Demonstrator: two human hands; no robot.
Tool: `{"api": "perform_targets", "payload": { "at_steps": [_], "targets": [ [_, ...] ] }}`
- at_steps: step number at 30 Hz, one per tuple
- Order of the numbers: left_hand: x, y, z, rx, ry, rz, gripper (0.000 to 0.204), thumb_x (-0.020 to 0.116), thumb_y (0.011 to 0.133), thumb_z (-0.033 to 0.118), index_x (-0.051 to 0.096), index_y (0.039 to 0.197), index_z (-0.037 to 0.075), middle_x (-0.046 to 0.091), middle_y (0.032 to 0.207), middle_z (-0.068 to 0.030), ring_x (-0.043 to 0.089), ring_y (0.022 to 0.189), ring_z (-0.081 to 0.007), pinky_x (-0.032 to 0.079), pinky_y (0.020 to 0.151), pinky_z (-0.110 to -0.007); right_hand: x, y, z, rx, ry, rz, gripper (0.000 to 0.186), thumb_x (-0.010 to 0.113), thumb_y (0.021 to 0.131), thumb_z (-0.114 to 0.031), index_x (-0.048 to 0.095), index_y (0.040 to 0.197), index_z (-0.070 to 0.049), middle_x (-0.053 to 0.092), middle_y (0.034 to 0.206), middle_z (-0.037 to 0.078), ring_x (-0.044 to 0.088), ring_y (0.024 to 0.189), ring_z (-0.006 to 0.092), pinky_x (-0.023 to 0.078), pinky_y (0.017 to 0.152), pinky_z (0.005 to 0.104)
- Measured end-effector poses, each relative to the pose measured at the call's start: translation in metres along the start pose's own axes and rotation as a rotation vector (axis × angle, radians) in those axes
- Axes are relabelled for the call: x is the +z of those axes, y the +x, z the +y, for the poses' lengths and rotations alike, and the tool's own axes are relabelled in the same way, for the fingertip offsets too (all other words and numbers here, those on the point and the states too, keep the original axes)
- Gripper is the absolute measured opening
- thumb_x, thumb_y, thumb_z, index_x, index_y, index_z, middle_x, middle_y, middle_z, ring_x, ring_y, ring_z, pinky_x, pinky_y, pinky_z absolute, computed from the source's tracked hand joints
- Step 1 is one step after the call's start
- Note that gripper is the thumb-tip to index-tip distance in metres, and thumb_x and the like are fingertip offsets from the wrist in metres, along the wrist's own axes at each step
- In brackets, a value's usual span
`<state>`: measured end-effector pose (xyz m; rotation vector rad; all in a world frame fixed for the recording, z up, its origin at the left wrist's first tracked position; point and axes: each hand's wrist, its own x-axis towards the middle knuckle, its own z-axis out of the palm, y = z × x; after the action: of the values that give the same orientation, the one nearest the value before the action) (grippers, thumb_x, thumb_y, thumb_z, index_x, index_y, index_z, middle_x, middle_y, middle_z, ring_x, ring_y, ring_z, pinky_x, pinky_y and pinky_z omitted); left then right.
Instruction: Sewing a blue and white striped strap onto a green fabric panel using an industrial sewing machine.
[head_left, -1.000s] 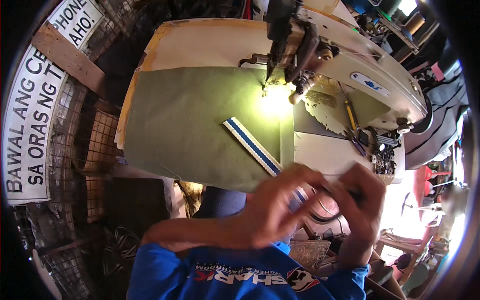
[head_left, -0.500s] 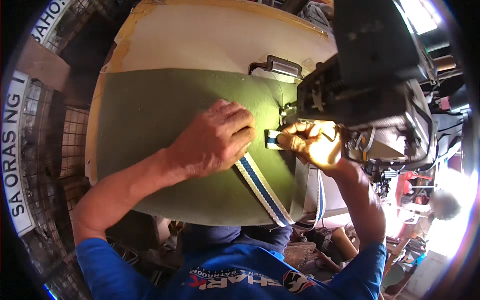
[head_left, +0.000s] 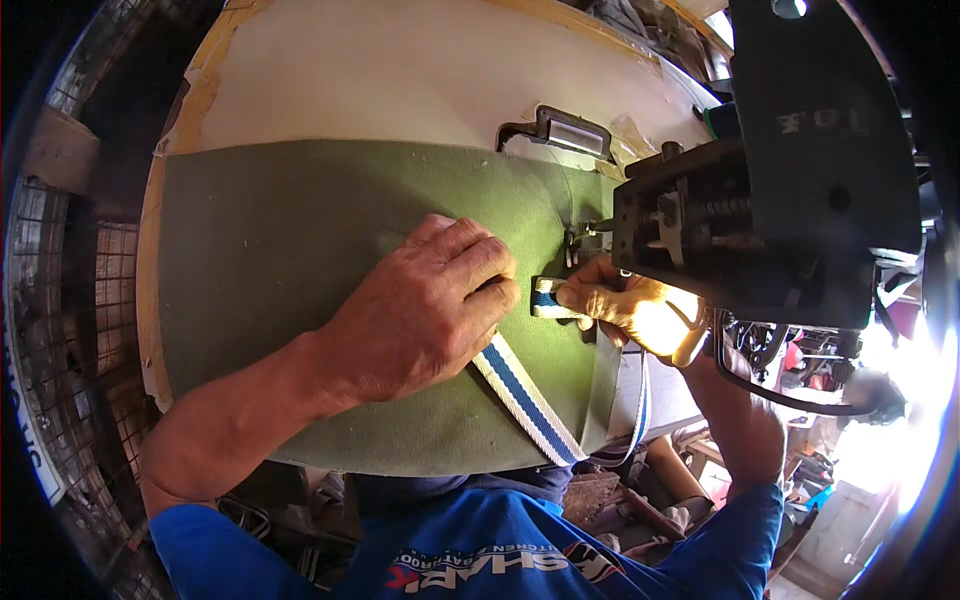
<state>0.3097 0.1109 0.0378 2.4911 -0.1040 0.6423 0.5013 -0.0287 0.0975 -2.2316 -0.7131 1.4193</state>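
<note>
Here's the right hand (head_left: 625,308), grip clamped on the squared end of a flat, woven white strap with a blue centre stripe (head_left: 524,395), thumb on top, the end lying against a broad olive-green sheet (head_left: 260,320). Just off that end, at twelve o'clock, sits the small metal presser foot (head_left: 572,247); lamplight flares across the fingers.

Over to the left hand (head_left: 425,305), on the same green sheet: knuckles up, grip curled over the strap, fingertips tucked out of sight, so I can't tell whether it's clamped there. From under that hand the strap runs toward five o'clock, bends near the sheet's lower edge, and a second striped stretch climbs toward one o'clock, below the right hand.

Between two and three o'clock looms the bulky black sewing-machine head (head_left: 830,170). At one o'clock, a dark, rectangular metal bracket (head_left: 562,128) sits on the cream, tape-edged bench (head_left: 370,80). Rusty wire mesh (head_left: 115,270) fills nine o'clock; a bright blue printed shirt (head_left: 470,525) spans six.
</note>
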Motion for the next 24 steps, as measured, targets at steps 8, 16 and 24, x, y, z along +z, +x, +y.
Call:
{"api": "perform_targets", "payload": {
  "at_steps": [8, 16, 24],
  "targets": [
    [0.010, 0.001, 0.008, 0.138, 0.172, -0.084, 0.029, 0.062, 0.080, 0.013, 0.068, 0.106, 0.003, 0.064, 0.118, -0.0088, 0.056, 0.116, -0.0266, 0.045, 0.099, -0.043, 0.001, 0.007, 0.010, -0.075, 0.236, -0.066, 0.035, 0.078, 0.086, -0.038, 0.072, 0.091, -0.004, 0.063, 0.064, 0.000, 0.049, 0.046, 0.0056, 0.037, 0.042, 0.0219],
    [0.008, 0.004, 0.022, 0.142, 0.295, -0.163, 0.032, 0.066, 0.075, 0.012, 0.069, 0.104, -0.001, 0.064, 0.117, -0.0124, 0.056, 0.119, -0.0282, 0.041, 0.108, -0.047, -0.019, 0.010, 0.074, -0.601, -0.173, 0.140, 0.015, 0.068, 0.094, -0.018, 0.070, 0.101, -0.004, 0.065, 0.081, 0.002, 0.058, 0.076, 0.0096, 0.048, 0.066, 0.0253],
    [0.011, 0.029, 0.026, 0.097, 0.159, -0.137, 0.012, 0.069, 0.082, 0.007, 0.069, 0.091, 0.000, 0.064, 0.094, -0.0110, 0.062, 0.096, -0.0263, 0.048, 0.096, -0.042, -0.006, -0.003, 0.097, -1.024, -0.599, 0.670, 0.030, 0.074, 0.078, -0.020, 0.066, 0.099, 0.001, 0.066, 0.100, 0.017, 0.060, 0.090, 0.0378, 0.046, 0.086, 0.0472]
  ]
}}
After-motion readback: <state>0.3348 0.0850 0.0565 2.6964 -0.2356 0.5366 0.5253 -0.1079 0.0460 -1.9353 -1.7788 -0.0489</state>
